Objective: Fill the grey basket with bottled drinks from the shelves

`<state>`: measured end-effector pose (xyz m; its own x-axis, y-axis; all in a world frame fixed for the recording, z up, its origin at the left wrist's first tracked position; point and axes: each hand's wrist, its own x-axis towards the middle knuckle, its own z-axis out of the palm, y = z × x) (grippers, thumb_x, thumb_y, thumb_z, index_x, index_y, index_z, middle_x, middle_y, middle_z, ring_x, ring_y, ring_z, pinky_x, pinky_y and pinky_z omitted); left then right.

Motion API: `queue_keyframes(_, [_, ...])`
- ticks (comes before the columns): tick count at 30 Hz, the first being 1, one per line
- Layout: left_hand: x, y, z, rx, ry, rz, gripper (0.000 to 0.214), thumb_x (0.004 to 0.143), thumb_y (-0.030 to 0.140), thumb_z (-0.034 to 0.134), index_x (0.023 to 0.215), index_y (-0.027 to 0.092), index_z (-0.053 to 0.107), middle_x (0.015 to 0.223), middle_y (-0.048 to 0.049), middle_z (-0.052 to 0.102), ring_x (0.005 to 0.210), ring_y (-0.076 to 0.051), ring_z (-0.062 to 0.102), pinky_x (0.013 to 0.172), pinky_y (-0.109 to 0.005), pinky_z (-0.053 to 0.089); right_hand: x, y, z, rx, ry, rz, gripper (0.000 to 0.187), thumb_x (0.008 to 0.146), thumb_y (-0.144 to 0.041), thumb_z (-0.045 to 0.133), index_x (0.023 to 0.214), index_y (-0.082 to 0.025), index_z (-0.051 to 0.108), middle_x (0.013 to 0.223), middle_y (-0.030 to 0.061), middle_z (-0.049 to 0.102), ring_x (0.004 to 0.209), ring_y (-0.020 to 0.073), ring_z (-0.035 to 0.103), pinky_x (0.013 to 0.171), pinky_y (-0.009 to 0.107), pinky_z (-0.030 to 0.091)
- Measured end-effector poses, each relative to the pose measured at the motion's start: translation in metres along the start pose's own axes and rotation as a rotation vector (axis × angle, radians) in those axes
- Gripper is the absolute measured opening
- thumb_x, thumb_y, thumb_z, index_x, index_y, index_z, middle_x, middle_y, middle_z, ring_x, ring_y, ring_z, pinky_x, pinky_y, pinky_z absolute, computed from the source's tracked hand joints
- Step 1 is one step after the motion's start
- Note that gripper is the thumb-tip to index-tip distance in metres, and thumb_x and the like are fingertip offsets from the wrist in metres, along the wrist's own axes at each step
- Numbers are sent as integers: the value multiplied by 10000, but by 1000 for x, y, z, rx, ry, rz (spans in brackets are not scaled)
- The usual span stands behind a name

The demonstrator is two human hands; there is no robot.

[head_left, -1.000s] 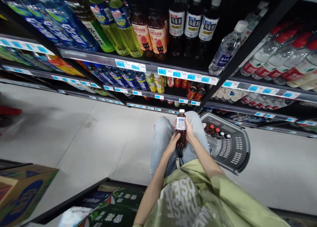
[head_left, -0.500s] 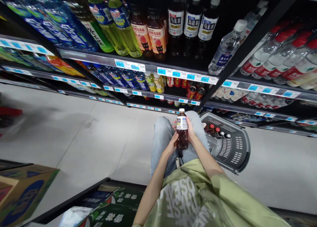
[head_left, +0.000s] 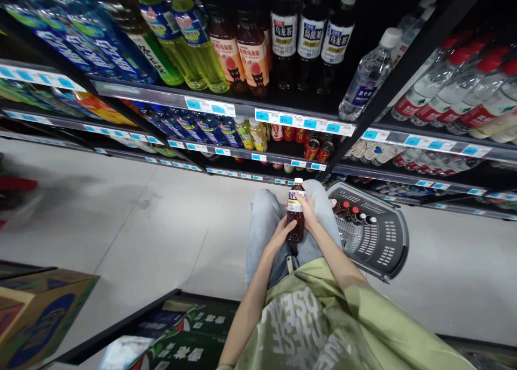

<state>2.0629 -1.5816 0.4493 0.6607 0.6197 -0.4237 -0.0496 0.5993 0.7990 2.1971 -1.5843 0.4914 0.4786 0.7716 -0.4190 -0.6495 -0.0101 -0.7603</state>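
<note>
Holding a dark bottle [head_left: 296, 216] between the knees [head_left: 264, 204], label [head_left: 294, 207] facing us.
We find the left hand [head_left: 281, 232] curled around its lower part, the right hand [head_left: 309, 211] around its labelled upper part. We judge label viewing the step in hand; any next move calls for one firm grip. A basket [head_left: 398, 243] stands alongside.

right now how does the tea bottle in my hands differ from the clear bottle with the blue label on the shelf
Contents: the tea bottle looks dark brown; the clear bottle looks colourless.
Label: the tea bottle's is partly white with a dark band; the clear bottle's is blue.
Place: the tea bottle is held between your left hand and right hand; the clear bottle stands on the shelf.
Shared: both have white caps.
</note>
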Motion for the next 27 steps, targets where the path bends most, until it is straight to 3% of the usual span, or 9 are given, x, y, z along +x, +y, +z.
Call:
queue_keyframes(4, [-1, -2, 2, -131, -54, -85, 786, 675, 654, 907, 1284, 195, 719, 1309, -136, 757, 1291, -346, 670, 1152, -465, 477, 0, -2, 1, 14, -54, 11, 476, 782, -530, 811, 1115, -235, 643, 1024, 55, 796, 807, 245, 780, 572, 308, 621])
queue_keyframes(8, [-2, -2, 3, -153, -55, -115, 814, 650, 649, 922, 1277, 172, 715, 1232, -155, 780, 1211, -370, 710, 1112, -513, 511, 1, -1, -2, -82, -67, -47, 452, 785, -520, 817, 1105, -238, 666, 995, 38, 792, 819, 216, 755, 615, 280, 595])
queue_keyframes(15, [-8, -3, -2, 39, 3, -51, 729, 621, 556, 957, 1210, 175, 756, 1288, -139, 766, 1299, -390, 648, 1193, -539, 427, -20, -17, -11, -458, -72, -265, 359, 773, -396, 871, 1042, -237, 695, 918, -1, 730, 810, 175, 645, 788, 283, 543])
queue_keyframes(19, [-8, 2, 2, 249, -64, 17, 728, 598, 477, 970, 1215, 163, 747, 1250, -128, 781, 1229, -376, 674, 1143, -514, 481, -42, -42, -27, -619, -12, -387, 267, 803, -404, 846, 974, -232, 735, 960, 28, 673, 908, 217, 608, 875, 329, 513])
queue_keyframes(22, [-6, 10, 6, 505, -117, 95, 657, 597, 439, 966, 1163, 178, 760, 1134, -86, 805, 1094, -333, 709, 1068, -473, 537, -58, -61, -51, -719, 88, -449, 221, 848, -443, 797, 887, -229, 760, 899, 32, 625, 840, 209, 572, 790, 322, 492])
queue_keyframes(27, [-1, 19, 11, 748, -89, 227, 594, 553, 441, 986, 1058, 210, 775, 1015, -80, 795, 958, -318, 725, 999, -470, 564, -78, -75, -85, -798, 140, -387, 266, 853, -479, 773, 852, -217, 726, 657, -30, 573, 574, 143, 428, 571, 289, 345])
